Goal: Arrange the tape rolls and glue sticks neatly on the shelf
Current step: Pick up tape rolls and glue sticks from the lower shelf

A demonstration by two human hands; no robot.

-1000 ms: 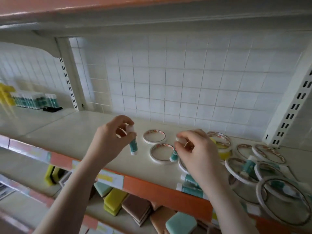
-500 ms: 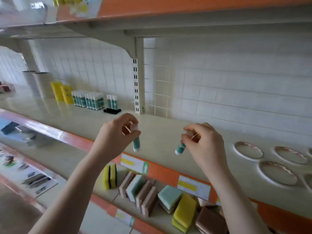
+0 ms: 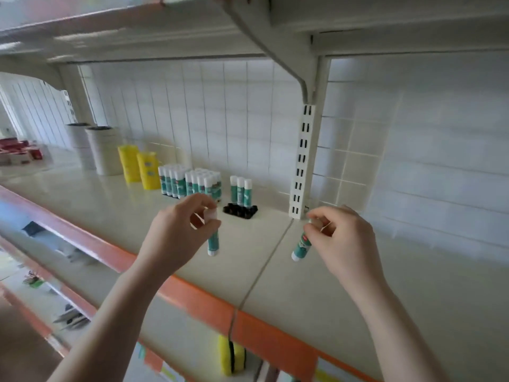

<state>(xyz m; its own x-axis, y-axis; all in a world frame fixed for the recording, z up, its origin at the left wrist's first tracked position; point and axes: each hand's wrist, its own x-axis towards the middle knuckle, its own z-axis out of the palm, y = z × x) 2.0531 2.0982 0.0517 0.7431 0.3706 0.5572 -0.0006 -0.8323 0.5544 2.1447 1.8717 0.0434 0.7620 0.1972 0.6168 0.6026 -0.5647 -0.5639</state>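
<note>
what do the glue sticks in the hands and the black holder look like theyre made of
Glue stick in left hand and glue stick in right hand: likely smooth plastic tubes, white caps, teal printed labels. Black holder: probably moulded plastic, dark with a slight sheen.

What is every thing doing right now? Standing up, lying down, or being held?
left hand: pinches a glue stick by its cap
left glue stick: held upright above the shelf
right hand: pinches a glue stick
right glue stick: held, tilted
black tray: three sticks standing in it
glue stick packs: standing
</note>
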